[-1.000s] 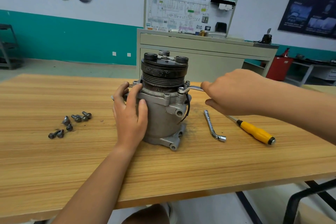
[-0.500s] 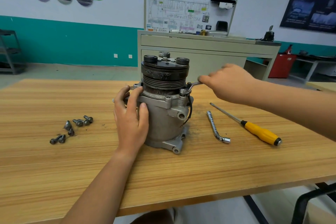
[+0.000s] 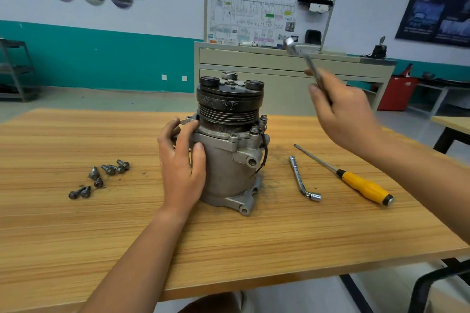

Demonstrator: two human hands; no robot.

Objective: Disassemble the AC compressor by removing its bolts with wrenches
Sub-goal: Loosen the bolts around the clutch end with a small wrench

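The grey AC compressor (image 3: 229, 165) stands upright on the wooden table (image 3: 229, 249), its black pulley on top. My left hand (image 3: 181, 162) presses against its left side, fingers spread over the body and flange. My right hand (image 3: 340, 112) is raised to the right of the pulley and grips a silver wrench (image 3: 304, 58), whose head points up and left, well clear of the compressor. A bolt (image 3: 263, 119) sticks up from the flange on the right side.
Several removed bolts (image 3: 101, 176) lie on the table to the left. An L-shaped socket wrench (image 3: 301, 180) and a yellow-handled screwdriver (image 3: 361, 185) lie to the right. A training bench (image 3: 292, 63) stands behind the table.
My right hand has lifted the wrench off the flange bolt and raised it up and to the right. My left hand has stayed on the compressor.
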